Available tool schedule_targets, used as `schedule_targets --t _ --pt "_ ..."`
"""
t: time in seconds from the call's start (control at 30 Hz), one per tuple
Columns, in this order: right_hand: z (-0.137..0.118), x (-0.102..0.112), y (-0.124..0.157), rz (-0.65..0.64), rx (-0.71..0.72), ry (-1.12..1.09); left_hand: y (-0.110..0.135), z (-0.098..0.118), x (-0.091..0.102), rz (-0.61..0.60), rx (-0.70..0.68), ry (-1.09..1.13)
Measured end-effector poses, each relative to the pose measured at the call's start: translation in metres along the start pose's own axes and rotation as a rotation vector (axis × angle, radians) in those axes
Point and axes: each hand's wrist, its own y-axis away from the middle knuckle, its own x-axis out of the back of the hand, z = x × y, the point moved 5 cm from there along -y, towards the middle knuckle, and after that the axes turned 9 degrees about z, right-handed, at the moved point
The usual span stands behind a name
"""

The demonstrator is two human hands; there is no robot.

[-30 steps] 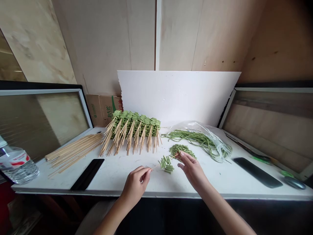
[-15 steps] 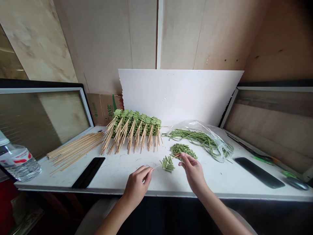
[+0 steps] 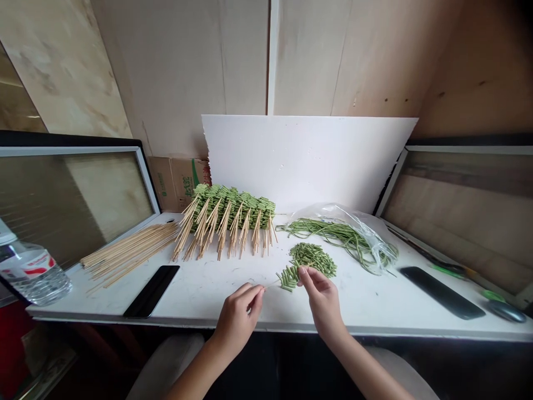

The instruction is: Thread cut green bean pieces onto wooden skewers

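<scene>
My left hand [image 3: 239,312] is closed, pinching the left end of a thin wooden skewer [image 3: 272,283]. Short cut pieces of green long bean [image 3: 286,279] sit side by side across that skewer, just above the table. At the row's right end my right hand [image 3: 323,299] is closed in a pinch on a bean piece; its fingers cover the skewer's far tip. Right behind this hand lies a loose pile of cut bean pieces [image 3: 314,256].
Filled bean skewers [image 3: 233,203] are stacked at the back, sticks toward me. Bare skewers [image 3: 129,253] and a black phone [image 3: 152,291] lie left, near a water bottle [image 3: 35,275]. Uncut long beans [image 3: 328,230] in a plastic bag and a dark flat object [image 3: 441,293] lie right.
My right hand has moved slightly left and down, closer to the bean pieces on the skewer. My left hand has shifted a little to the right, still gripping the skewer.
</scene>
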Motion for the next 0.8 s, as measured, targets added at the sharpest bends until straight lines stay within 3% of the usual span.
schedule_targets --t 0.23,0.4,0.5,0.6,0.8 --pt "0.012 0.007 -0.029 -0.164 -0.019 0.089 -0.002 -0.007 0.0 0.029 0.054 0.062" --pt "0.026 0.013 -0.041 -0.3 0.389 0.604 -0.003 -0.021 0.002 0.078 0.097 0.082" --pt "0.041 0.013 -0.041 -0.325 0.498 0.777 -0.004 -0.026 0.003 0.087 0.107 0.078" --pt "0.047 0.013 -0.04 -0.328 0.472 0.757 -0.004 -0.028 0.003 0.086 0.116 0.081" --pt "0.038 0.011 -0.038 -0.305 0.424 0.589 -0.002 -0.029 0.001 0.066 0.127 0.091"
